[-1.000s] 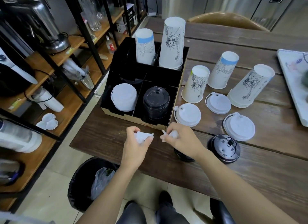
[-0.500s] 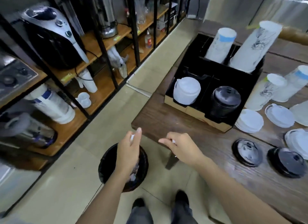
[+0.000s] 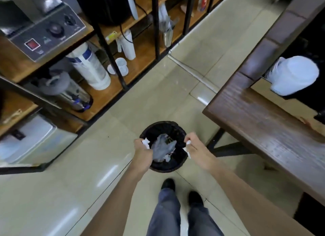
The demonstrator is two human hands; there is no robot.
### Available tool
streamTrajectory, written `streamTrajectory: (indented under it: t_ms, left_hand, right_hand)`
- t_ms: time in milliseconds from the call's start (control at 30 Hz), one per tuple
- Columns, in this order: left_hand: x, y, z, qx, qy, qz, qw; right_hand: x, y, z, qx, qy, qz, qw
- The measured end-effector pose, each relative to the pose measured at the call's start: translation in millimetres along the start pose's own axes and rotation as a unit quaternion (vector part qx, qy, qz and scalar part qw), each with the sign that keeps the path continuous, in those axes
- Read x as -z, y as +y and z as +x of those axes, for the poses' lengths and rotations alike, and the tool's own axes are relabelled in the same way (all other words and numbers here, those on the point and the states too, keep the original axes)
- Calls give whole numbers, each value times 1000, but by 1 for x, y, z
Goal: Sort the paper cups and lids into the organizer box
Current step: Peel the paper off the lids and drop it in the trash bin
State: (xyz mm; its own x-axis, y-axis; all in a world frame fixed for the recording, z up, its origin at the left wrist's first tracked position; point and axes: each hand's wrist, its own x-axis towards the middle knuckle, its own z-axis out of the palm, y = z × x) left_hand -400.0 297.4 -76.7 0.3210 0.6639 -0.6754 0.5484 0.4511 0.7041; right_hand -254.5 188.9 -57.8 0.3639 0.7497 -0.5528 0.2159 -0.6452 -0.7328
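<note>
White lids sat stacked in the organizer box at two o'clock; probably light, best pinched at rims. Left hand and right hand each clutched paper scraps above the bin.

Glossy beige tile floor; wood-and-metal shelving left; dark wooden table right.

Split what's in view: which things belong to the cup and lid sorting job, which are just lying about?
Job:
- white lid stack in the organizer box
- table

Just about:
- black bin
- white paper scraps in left hand and right hand, held over the bin
- shelf appliances
</note>
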Motion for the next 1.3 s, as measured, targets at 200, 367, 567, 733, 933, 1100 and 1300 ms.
streamTrajectory:
  t_ms: [200, 367, 567, 733, 933, 1100, 1300]
  left_hand:
    - [5, -34, 34, -11, -44, 9, 999]
    - [-10, -77, 81, -12, 17, 154, 988]
    - [-49, -154, 170, -36, 41, 334, 941]
    - [-89, -231, 242, -44, -8, 531, 847]
    - [-115, -300, 302, 26, -79, 620, 780]
    - [-118, -306, 305, 20, -92, 664, 742]
    - [-84, -252, 246, -47, 22, 594, 802]
  right_hand:
    - [-22, 22, 49, -40, 10, 5, 999]
    - [-45, 78, 98, -101, 42, -56, 992]
    - [-95, 162, 166, -73, 58, -105, 990]
    - [-147, 240, 230, -54, 24, -199, 978]
    - [-193, 314, 295, 1, -59, -342, 938]
    - [-197, 321, 299, 1, -168, -422, 891]
    - [-152, 256, 254, 86, -89, -401, 908]
